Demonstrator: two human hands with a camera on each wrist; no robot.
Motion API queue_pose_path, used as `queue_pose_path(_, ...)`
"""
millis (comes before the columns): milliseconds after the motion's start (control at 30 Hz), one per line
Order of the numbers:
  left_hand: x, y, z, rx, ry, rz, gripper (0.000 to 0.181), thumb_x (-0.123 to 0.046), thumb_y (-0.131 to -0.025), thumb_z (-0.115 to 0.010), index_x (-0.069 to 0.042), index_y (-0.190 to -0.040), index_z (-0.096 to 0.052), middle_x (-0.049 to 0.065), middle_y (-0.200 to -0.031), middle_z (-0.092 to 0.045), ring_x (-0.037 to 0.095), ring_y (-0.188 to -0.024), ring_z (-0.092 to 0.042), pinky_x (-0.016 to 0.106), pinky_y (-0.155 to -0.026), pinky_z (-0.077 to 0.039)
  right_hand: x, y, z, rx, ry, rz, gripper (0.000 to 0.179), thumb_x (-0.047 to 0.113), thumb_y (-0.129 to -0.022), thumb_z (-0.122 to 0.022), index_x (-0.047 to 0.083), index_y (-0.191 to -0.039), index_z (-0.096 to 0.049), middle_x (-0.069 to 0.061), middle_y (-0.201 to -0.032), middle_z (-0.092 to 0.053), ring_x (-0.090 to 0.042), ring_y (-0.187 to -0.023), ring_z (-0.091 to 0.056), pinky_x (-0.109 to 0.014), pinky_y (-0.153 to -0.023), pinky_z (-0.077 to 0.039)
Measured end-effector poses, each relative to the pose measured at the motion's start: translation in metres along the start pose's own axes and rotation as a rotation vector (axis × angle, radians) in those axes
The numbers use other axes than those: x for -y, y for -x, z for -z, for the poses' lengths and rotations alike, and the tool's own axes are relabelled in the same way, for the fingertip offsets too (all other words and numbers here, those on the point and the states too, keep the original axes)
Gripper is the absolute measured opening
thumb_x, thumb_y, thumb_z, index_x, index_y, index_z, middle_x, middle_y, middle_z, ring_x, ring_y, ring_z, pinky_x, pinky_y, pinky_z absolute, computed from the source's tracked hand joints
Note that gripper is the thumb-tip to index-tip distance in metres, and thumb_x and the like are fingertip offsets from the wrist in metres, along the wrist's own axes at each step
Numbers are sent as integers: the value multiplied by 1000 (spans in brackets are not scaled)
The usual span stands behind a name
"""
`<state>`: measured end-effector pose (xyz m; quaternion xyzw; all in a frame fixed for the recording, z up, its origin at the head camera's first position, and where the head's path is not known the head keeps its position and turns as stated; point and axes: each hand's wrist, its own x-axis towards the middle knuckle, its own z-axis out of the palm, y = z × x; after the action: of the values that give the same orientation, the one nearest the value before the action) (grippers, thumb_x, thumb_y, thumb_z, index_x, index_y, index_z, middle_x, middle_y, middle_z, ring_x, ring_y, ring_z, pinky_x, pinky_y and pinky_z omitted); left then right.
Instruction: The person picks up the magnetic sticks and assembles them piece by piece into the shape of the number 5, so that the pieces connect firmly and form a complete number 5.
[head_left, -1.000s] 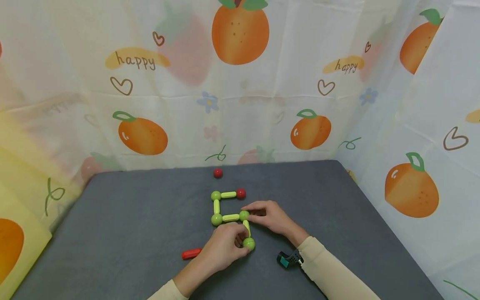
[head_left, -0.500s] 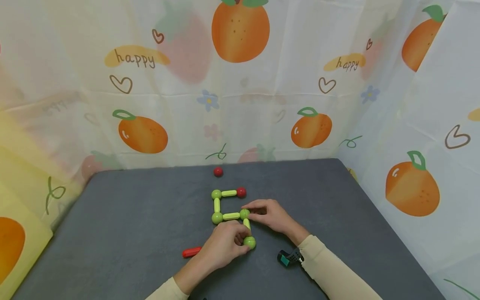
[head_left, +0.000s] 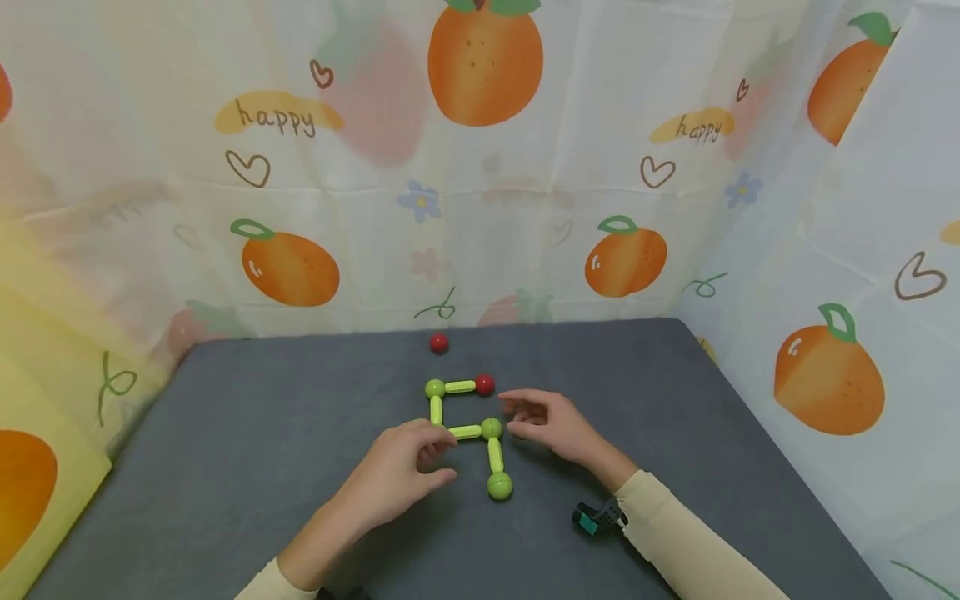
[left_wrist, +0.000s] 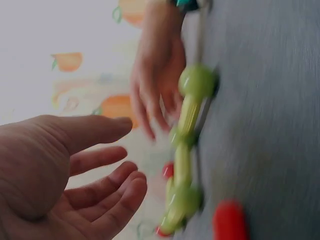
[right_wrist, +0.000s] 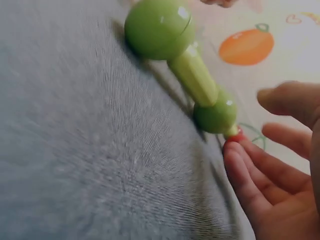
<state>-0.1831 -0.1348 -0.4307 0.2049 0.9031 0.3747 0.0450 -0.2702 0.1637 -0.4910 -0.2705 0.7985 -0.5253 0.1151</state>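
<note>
A chain of lime-green balls and yellow-green sticks (head_left: 496, 456) lies on the table in a stepped shape. One green ball (head_left: 500, 486) ends it at the near side; at the far end sits a red ball (head_left: 484, 384). My left hand (head_left: 397, 471) hovers left of the near stick, fingers loosely bent and holding nothing; it hides one corner ball in the head view. Just right of the middle green ball (head_left: 491, 428) is my right hand (head_left: 555, 425), its thumb and fingers parted with nothing between them. A red stick (left_wrist: 230, 222) shows in the left wrist view.
The dark grey table (head_left: 285, 400) carries a loose red ball (head_left: 438, 343) near its back edge. A fruit-printed curtain (head_left: 360, 250) hangs behind and along the sides. A black strap device (head_left: 597, 518) is on my right wrist.
My left hand has let go of the near green ball and moved left, now covering the red stick in the head view. My right hand has drawn slightly right, off the middle ball.
</note>
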Motion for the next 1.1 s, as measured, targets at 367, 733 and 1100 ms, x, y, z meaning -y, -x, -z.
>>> queue_pose_path(367,45,22,48,154,-7,-18,28,-20,-88,-94,-16,-112,-79,-6,-99,-69,12,-87,-62,32,-76,-55,31,43,-12,-102,-76,15,43,13,-105,-76,2,-145,-66,-24,-129,-66,-24,-103,-68,-34,-86,-60)
queue_pose_path(733,68,23,31,292,-22,-14,28,-16,-80,-98,-22,-93,-74,-11,-82,-64,6,-73,-59,31,-68,-52,11,57,-36,-27,-13,84,48,21,-97,-86,12,-141,-70,-10,-118,-68,-20,-91,-68,-34,-79,-60)
queue_pose_path(1100,65,21,25,284,-43,-47,25,-12,-87,-92,-26,-83,-71,-15,-76,-61,4,-67,-56,29,-63,-50,7,55,-40,-3,147,175,38,27,-95,-88,22,-131,-76,9,-111,-69,-15,-91,-66,-32,-78,-58)
